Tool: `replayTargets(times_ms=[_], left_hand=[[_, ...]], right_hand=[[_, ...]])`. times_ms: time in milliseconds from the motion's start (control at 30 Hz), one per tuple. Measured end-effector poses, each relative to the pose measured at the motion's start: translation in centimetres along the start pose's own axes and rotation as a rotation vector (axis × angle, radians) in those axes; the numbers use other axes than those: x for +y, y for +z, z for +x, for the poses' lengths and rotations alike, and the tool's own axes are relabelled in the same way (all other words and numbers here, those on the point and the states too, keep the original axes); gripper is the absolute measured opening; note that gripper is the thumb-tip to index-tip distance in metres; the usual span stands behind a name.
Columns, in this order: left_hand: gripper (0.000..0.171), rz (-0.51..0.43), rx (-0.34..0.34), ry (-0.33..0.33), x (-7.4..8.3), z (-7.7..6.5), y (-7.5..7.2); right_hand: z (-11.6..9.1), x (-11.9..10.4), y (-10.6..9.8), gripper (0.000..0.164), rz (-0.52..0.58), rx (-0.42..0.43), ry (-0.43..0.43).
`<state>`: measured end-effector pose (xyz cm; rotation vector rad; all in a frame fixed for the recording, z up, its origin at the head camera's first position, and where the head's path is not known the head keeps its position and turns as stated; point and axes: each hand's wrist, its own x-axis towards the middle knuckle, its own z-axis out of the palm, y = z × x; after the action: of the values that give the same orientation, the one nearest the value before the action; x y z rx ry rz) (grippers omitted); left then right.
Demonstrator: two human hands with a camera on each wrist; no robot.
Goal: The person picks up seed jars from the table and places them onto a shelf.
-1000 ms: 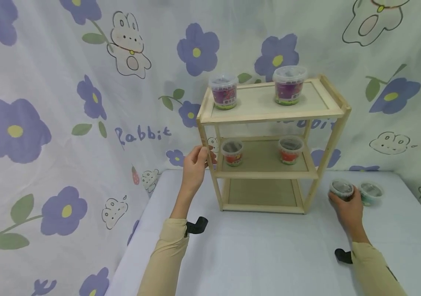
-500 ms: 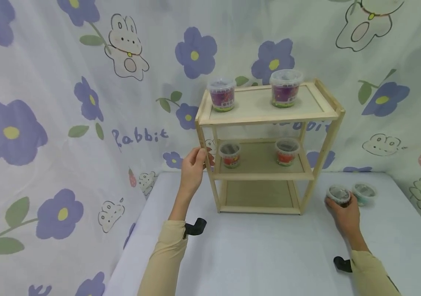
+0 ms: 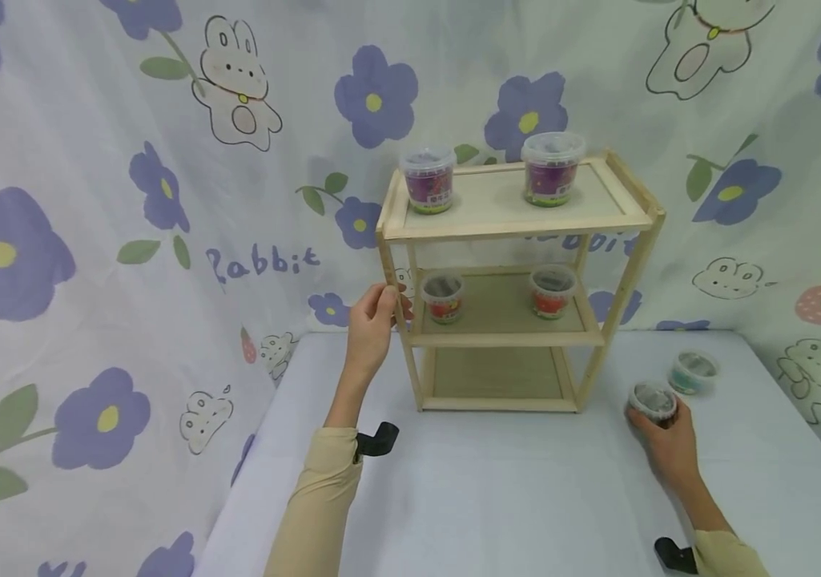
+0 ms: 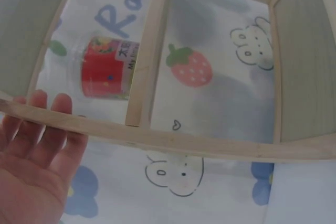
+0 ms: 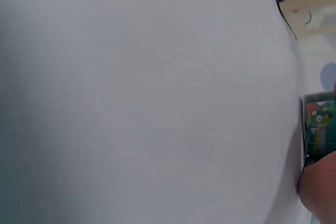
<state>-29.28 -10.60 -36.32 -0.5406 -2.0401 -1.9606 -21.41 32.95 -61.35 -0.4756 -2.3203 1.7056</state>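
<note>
1. While it sits on or just above the white table (image 3: 511,497), right of the three-tier wooden rack (image 3: 507,340), the green-labelled plastic tub (image 3: 653,399) is pinched between thumb and fingers of the right hand (image 3: 672,445).
2. Handling, presumed: light, slick, thin-walled; best taken gently round the sides, below the rim.
3. Left front post (image 4: 199,145): gripped by the left hand (image 3: 370,326), fingers curled round; probably stiff.
4. Teal-labelled tub (image 3: 694,373): just behind, untouched.

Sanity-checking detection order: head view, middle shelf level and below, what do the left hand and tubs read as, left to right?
Left hand gripping the wooden rack → left red-labelled tub → right red-labelled tub → gripped tub in the right hand → teal tub.
</note>
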Motion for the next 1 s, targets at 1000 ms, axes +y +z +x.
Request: replayTargets(times_ms=[1000], left_hand=[[0.031,-0.007,0.02,-0.002,0.0,-0.1,0.0]], right_hand=[[-7.5,-7.5,11.7,0.079,0.097,-0.299,-0.152]])
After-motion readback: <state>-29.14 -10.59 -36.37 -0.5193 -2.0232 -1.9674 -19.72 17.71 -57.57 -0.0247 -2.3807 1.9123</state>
